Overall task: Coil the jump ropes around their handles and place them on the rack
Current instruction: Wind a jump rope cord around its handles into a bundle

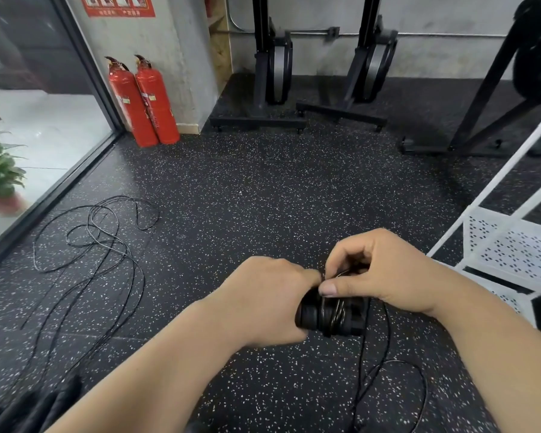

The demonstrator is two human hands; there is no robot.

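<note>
Left hand (263, 301) is gripping the black handles (308, 314). Right hand (378, 270) is pinching the rope (333, 312) wound round them. A second rope (107, 245) is lying tangled on the floor (247, 198), left. The white rack (512, 251) is standing near right, and two fire extinguishers (144, 101) are standing by the wall.

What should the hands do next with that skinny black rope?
Probably wind another turn: the right hand pinches the thin black jump rope over the chunky black handles gripped by the left hand, and a loose length trails onto the speckled rubber floor.

hands (319, 289) gripping handles (328, 314), rope (333, 315) coiled
</note>
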